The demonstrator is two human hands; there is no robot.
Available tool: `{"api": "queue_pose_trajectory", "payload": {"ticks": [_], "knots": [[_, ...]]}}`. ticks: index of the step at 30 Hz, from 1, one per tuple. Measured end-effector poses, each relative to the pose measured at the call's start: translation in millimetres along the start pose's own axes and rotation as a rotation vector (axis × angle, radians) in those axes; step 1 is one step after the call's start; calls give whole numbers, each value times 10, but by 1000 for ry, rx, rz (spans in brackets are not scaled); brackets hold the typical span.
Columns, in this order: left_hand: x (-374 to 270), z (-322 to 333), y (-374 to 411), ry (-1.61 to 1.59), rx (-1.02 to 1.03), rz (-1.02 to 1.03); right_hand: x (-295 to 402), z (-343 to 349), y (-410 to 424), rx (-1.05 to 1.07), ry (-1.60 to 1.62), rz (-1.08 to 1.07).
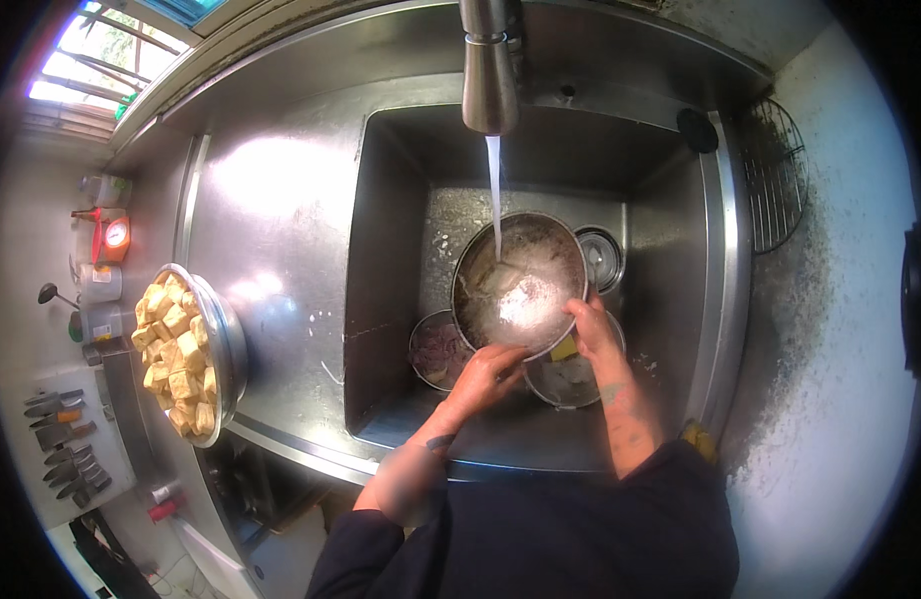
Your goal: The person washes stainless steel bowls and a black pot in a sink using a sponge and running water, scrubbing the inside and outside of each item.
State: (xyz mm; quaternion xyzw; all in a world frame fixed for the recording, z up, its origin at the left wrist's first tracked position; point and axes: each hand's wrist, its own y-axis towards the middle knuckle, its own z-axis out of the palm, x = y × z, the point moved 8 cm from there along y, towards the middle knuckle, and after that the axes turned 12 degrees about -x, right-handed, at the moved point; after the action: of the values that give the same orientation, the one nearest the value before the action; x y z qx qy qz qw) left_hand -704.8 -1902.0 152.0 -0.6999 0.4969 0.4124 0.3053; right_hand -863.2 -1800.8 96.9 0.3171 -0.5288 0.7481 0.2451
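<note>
Both my hands hold a round metal bowl (479, 281) inside the sink, under the stream from the tap (490, 90). My left hand (494, 373) grips its near rim, and my right hand (591, 326) grips its right side. Water runs into the bowl, and its surface looks cloudy and bright. Partly hidden below it, a bowl with reddish-purple pieces (438, 350) stands at the left. At the right, under my right hand, another metal bowl (565, 382) contains liquid and a yellow item (563, 348).
A large metal bowl (235, 352) heaped with golden-brown cubes (177, 352) stands on the steel counter (288, 224) left of the sink (389, 262). The sink drain (601, 258) lies right of the held bowl. A wire rack (776, 176) is by the right wall; knives (67, 449) hang far left.
</note>
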Motion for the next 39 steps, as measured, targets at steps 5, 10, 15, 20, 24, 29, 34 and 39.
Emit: {"api": "queue_pose_trajectory", "payload": {"ticks": [5,10,15,20,24,29,34,39], "knots": [[554,108,-31,353,14,-128,269,-155,-200,-177,129,-314],[356,-323,537,606,-314,20,243,-488,221,-210,374,-327],[-171,-954,838,375,-713,117,-376,-147,755,-25,671,103],[-275,-1248,838,217,-710,-34,-977,458,723,-68,430,309],[172,-1521,477,191,-741,-414,-1376,445,571,125,259,436],[1587,-801,-513,-548,-638,-933,-271,171,-15,-131,-281,-68],[1545,438,-308,-917,-404,-1255,538,-101,-286,-176,-441,-614],[1664,373,323,-672,-444,-1017,844,-460,-330,-259,-258,-509]]}}
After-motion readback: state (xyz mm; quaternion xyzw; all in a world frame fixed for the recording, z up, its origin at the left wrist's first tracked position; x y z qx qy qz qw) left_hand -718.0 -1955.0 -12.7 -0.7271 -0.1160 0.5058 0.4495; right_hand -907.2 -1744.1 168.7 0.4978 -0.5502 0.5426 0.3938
